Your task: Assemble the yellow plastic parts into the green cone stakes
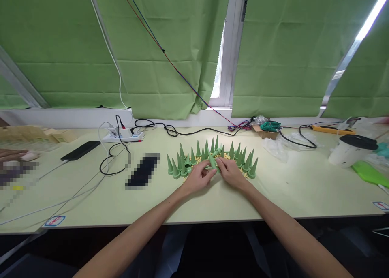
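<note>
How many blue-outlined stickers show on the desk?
2: the left sticker and the right sticker, both near the front edge of the desk. Others may be hidden.

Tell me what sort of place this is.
Probably a shared workroom: a long table holds a power strip and rows of green cones, and another person's hand shows at the far left.

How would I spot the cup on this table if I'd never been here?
Follow the pale table rightward, well past the person's right hand. The cup stands beside a flat, bright green object. Unlike that neighbour, it is upright and white, with a wide black lid.
</note>
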{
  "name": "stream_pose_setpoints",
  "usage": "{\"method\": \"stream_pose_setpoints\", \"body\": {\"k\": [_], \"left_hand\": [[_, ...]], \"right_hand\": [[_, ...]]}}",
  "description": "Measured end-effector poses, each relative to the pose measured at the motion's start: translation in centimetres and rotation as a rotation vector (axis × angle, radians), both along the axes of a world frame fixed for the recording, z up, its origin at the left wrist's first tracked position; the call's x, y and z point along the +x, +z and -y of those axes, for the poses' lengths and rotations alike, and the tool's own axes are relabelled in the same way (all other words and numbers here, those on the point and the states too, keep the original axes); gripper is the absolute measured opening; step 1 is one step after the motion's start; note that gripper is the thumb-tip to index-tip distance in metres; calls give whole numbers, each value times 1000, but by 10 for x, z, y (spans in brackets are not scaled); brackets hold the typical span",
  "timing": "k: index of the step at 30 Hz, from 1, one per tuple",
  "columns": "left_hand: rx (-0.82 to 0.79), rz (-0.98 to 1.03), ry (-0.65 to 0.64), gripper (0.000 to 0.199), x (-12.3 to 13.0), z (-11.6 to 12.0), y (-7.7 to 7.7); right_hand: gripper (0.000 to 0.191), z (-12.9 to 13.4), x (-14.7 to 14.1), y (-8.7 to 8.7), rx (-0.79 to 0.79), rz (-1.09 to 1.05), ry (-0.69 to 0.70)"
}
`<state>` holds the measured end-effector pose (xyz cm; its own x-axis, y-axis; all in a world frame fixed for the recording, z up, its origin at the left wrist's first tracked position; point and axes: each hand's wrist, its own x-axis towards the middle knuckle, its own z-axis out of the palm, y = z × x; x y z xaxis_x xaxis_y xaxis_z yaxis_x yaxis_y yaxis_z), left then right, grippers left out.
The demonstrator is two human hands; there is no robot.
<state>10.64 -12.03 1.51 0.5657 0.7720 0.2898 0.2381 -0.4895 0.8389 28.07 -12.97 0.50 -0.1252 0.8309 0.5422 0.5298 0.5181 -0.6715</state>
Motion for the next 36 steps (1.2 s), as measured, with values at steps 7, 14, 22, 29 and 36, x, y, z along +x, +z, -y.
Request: {"method": "stream_pose_setpoints", "body": {"k": [7,14,22,29,36], "left_hand": [[206,-30,38,16,1,-1,-3],[327,-21,-18,14,3,-3,-4],[302,-11,114,18,3,-4,-5],[234,70,249,23,4,-4,0],[-111,111,138,48,4,-4,1]], "right_hand": [[39,-3,-1,-6,-8,81,19],[40,-5,-3,-7,-20,109,10],[41,-2,-5,-1,-14,-28,-23],[40,0,-3,3,2,-195,-97],[39,2,-3,4,8,-193,-60]]}}
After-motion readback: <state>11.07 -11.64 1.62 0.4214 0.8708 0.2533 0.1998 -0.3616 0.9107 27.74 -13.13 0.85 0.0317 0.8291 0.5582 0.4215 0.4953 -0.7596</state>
